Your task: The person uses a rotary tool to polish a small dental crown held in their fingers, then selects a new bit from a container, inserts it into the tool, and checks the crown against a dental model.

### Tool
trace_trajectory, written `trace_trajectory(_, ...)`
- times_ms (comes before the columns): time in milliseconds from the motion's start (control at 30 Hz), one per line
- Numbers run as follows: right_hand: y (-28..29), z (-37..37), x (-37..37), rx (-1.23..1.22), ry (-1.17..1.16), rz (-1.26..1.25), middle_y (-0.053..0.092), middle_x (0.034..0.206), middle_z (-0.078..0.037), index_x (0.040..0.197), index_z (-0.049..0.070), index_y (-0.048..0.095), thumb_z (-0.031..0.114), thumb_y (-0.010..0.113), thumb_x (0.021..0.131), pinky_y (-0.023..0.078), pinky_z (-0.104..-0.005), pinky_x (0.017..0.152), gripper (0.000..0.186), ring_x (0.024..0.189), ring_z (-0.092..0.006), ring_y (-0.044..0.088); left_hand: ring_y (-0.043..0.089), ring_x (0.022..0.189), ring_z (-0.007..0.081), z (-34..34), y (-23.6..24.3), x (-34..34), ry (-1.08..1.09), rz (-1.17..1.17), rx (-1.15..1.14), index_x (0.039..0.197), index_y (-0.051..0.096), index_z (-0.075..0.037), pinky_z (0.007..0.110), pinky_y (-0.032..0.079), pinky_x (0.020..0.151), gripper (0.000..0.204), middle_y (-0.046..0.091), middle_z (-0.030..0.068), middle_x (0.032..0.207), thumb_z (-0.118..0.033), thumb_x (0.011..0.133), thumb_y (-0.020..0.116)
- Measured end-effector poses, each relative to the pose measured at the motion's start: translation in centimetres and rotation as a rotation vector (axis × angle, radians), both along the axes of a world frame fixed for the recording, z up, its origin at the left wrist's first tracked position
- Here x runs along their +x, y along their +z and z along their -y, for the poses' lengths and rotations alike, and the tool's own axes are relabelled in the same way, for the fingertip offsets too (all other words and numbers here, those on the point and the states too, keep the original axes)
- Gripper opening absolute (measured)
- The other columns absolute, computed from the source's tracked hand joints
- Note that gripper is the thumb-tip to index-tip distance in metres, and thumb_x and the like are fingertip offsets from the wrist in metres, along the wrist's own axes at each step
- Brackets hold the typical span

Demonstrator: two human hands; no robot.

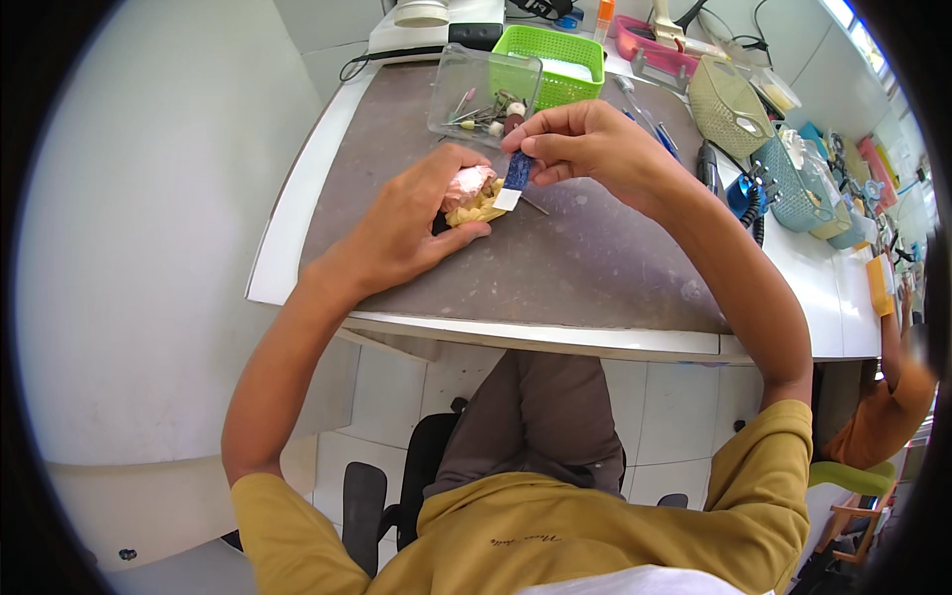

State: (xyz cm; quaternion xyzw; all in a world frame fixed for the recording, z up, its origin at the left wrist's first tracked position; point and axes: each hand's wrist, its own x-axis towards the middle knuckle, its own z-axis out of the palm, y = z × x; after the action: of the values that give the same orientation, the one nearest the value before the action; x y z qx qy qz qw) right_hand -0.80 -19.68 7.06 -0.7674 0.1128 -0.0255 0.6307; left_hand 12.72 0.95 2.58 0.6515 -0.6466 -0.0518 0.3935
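My left hand is curled round a pink and yellow dental model, with the pink part uppermost. The thumb presses its near side and the fingers reach over the far side. Just to the right, my right hand pinches a dark blue strip of articulating paper between thumb and fingertips. The strip hangs down with its white end right beside the model; whether the two touch I cannot tell. A thin metal rod lies on the grey mat below the right fingers.
Beyond my hands stands a clear box of small burs and polishing tips. Behind it is a green basket. More baskets, a pink tray and pens line the right. A co-worker's arm shows at the far right.
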Motion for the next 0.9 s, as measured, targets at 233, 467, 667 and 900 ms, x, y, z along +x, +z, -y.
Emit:
trace_trajectory(233, 0.1, -0.5, -1.7, -0.243, 0.049, 0.118, 0.069, 0.106, -0.006, 0.106, 0.0, 0.072, 0.007, 0.069, 0.089, 0.052, -0.0235, 0.084, 0.019, 0.095, -0.0097, 0.065, 0.062, 0.106, 0.0322, 0.2, 0.0, 0.8, -0.099, 0.035, -0.017, 0.122, 0.053, -0.005, 0.038, 0.049, 0.091, 0.048, 0.061, 0.0134, 0.116, -0.01, 0.08, 0.077)
trace_trajectory(467, -0.6, -0.6, -3.4, -0.89, 0.032, 0.569, 0.062, 0.088, -0.005, 0.099, 0.01, 0.075, 0.002, 0.07, 0.082, 0.049, -0.0332, 0.081, 0.02, 0.084, -0.0219, 0.062, 0.061, 0.101, 0.0304, 0.1, 0.5, 0.5, -0.153, 0.022, -0.04, 0.121, 0.054, -0.004, 0.037, 0.048, 0.09, 0.037, 0.06, 0.0136, 0.113, -0.021, 0.089, 0.064)
trace_trajectory(667, -1.2, -0.1, -3.0, -1.324, 0.074, 0.886, 0.063, 0.086, -0.002, 0.093, 0.011, 0.07, 0.003, 0.077, 0.072, 0.048, -0.0345, 0.079, 0.024, 0.08, -0.0213, 0.061, 0.062, 0.102, 0.0231, 0.2, 0.6, 0.2, -0.129, -0.256, 0.065, 0.12, 0.057, -0.002, 0.035, 0.046, 0.093, 0.036, 0.063, 0.0125, 0.11, -0.029, 0.098, 0.046)
trace_trajectory(900, -1.8, -0.2, -2.6, -1.35, 0.05, 0.922, 0.062, 0.084, -0.001, 0.09, 0.011, 0.067, 0.004, 0.078, 0.07, 0.048, -0.036, 0.082, 0.024, 0.078, -0.0199, 0.061, 0.062, 0.103, 0.0219, 0.6, 1.1, 0.1, -0.115, -0.173, 0.014, 0.115, 0.064, 0.0, 0.034, 0.046, 0.093, 0.036, 0.065, 0.0124, 0.109, -0.026, 0.096, 0.047)
